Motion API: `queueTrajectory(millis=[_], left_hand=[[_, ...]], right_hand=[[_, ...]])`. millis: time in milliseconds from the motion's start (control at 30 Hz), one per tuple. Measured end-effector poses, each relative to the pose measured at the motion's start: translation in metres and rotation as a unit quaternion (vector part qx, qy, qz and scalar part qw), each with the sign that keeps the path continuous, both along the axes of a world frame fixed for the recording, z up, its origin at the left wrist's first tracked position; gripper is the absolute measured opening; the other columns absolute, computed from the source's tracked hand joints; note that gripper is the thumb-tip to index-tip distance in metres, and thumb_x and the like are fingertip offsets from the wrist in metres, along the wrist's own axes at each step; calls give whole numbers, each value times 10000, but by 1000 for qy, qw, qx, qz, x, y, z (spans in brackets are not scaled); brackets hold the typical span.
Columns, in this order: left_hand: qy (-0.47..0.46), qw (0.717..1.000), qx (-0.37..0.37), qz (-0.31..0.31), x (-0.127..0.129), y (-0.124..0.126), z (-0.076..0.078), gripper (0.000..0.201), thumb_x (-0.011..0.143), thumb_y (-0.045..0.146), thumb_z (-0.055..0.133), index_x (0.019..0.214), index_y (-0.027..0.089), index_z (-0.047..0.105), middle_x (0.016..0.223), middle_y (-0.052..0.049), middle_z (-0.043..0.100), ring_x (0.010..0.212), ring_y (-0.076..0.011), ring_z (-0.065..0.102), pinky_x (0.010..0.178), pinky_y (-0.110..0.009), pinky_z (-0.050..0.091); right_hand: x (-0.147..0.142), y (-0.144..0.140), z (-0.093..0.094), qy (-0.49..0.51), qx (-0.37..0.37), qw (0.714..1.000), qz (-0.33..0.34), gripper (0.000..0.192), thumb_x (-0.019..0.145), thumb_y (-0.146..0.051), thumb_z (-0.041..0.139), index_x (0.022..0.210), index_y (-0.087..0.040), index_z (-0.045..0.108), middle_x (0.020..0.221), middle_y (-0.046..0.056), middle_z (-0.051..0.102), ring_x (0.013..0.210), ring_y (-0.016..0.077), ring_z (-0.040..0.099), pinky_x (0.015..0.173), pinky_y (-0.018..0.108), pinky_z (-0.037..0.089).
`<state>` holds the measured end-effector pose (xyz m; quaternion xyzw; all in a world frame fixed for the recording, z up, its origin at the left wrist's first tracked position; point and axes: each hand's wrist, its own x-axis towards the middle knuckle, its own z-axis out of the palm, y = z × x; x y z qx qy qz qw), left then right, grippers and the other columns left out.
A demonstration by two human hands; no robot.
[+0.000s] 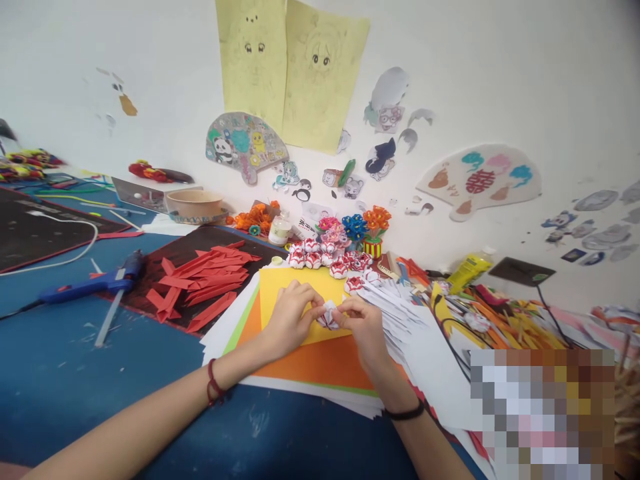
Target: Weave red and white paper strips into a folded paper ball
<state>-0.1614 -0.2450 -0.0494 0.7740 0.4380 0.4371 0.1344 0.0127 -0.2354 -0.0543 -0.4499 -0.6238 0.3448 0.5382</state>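
Between my two hands is a small folded paper flower (329, 316), mostly white with some dark red edges. My left hand (294, 312) pinches its left side with thumb and forefinger. From the right, my right hand (364, 325) pinches the opposite side. Both hands are above a stack of coloured sheets, with a yellow sheet (280, 287) over an orange sheet (320, 365). Just beyond the hands sits a cluster of red-and-white paper flowers (313, 257). White folded paper strips (390, 303) lie to the right of my right hand.
Red folded strips (210, 277) are piled on a dark mat to the left. A blue glue gun (95, 283) with its cord lies farther left. Flower pots, a beige bowl (194, 203) and a yellow bottle (470, 270) stand near the wall. White paper sheets (435, 360) spread rightward.
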Motion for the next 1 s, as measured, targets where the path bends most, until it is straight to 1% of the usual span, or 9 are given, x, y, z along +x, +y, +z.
queueTrajectory(millis=[200,300,400,500,600,667,733,867,1000], left_hand=[[16,999,-28,-9,-1,-1,1,135,934,201,576,802,204,602,847,-17,646,860,-204,512,789,-343,387],[8,999,-35,-23,-3,2,-1,138,935,219,581,798,205,601,847,-11,654,852,-197,518,790,-339,390],[-7,999,-40,-31,-8,5,-2,155,948,249,564,803,204,598,856,-14,653,863,-198,529,797,-339,396],[-17,999,-42,-18,-12,8,-2,143,948,244,555,818,200,596,880,-25,641,891,-206,527,824,-349,400],[-39,999,-28,-18,-13,8,-1,111,937,233,569,835,195,595,911,-30,622,907,-206,518,870,-362,397],[-56,998,-20,-20,-13,8,-1,99,933,233,574,848,194,604,955,-38,610,940,-209,514,899,-366,395],[-73,997,-19,-28,-12,7,-1,93,931,234,580,856,194,618,997,-43,604,973,-211,512,918,-367,394],[-104,993,-23,-61,-9,6,0,108,929,214,585,833,191,628,1011,-38,612,989,-201,531,941,-368,386],[-101,992,-20,-76,-11,6,3,143,938,223,584,806,191,629,997,-31,631,995,-197,541,938,-368,380]], right_hand=[[5,-2,6,25,-77,994,76,290,700,-477,761,618,-203,714,664,14,606,659,172,496,623,316,384],[5,-1,5,66,-122,980,140,293,700,-460,770,618,-188,696,642,4,599,628,157,493,604,298,385],[1,0,1,104,-155,964,190,280,753,-450,746,689,-184,686,672,1,608,631,151,516,606,283,409],[-4,-2,1,125,-151,961,196,336,835,-532,662,917,-206,690,837,31,660,771,189,596,700,308,480],[-6,-6,5,141,-173,953,204,451,859,-587,618,1165,-255,621,1074,56,658,938,212,620,794,338,507],[-7,-8,9,134,-200,940,241,410,874,-564,614,1132,-246,640,1101,60,647,939,209,620,807,339,508],[-7,-9,11,139,-213,930,266,342,880,-528,623,1024,-223,680,1037,54,648,874,191,611,781,324,506],[-13,-8,7,192,-190,933,236,282,850,-463,689,1004,-227,696,956,24,637,814,150,568,741,273,482],[-17,-7,3,212,-176,930,245,292,859,-449,691,1039,-219,691,975,33,646,852,149,570,784,278,478]])
